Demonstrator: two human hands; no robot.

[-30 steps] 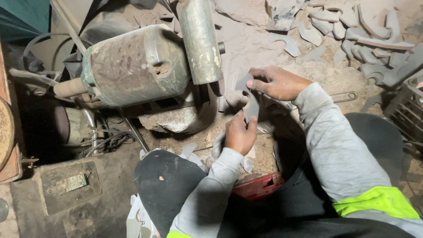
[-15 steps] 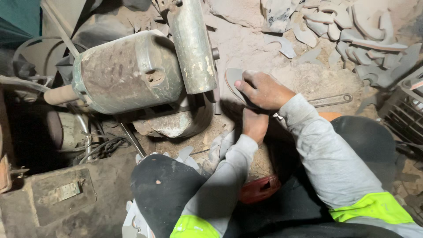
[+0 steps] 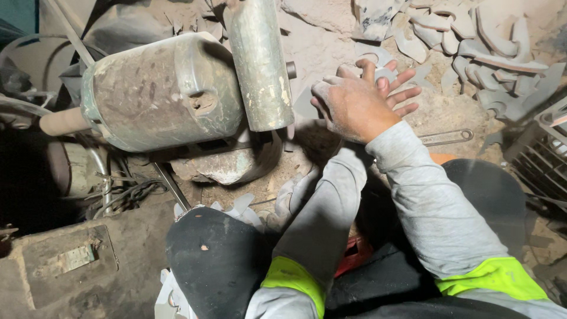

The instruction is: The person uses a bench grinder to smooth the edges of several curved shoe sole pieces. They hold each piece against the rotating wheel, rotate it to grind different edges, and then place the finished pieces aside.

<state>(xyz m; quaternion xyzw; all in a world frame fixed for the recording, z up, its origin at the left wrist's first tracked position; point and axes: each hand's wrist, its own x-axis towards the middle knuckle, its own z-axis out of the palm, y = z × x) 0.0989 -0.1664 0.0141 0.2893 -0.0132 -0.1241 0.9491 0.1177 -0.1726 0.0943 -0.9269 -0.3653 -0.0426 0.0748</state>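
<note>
motor (image 3: 162,94): big dusty drum-shaped metal housing lying on its side, a stub shaft at its left end; the landmark for every place below.
wheel (image 3: 260,62): tall worn cylinder touching the motor's right end.
right hand (image 3: 360,103): just right of the wheel, back of the hand up, fingers spread apart and flat, pressing on a metal blank; grey sleeve with a yellow-green band runs down to the lower right.
metal blank (image 3: 306,101): thin grey flat piece, right of the motor, between the wheel's side and the right hand; mostly covered by the hand, one edge close to the wheel, cannot tell if it touches.
left hand: hidden under the right wrist, right of the motor; cannot tell if it grips anything. only its grey sleeve (image 3: 322,207) shows, below and right of the motor.
pile of blanks (image 3: 472,41): loose grey cut-outs, far right of the motor, beyond the right hand.
wrench (image 3: 446,137): on the dirt, right of the motor, just beside the right forearm.
knee (image 3: 212,260): dark trouser leg, below the motor.
crate (image 3: 546,147): wire-sided, at the far right of the motor.
</note>
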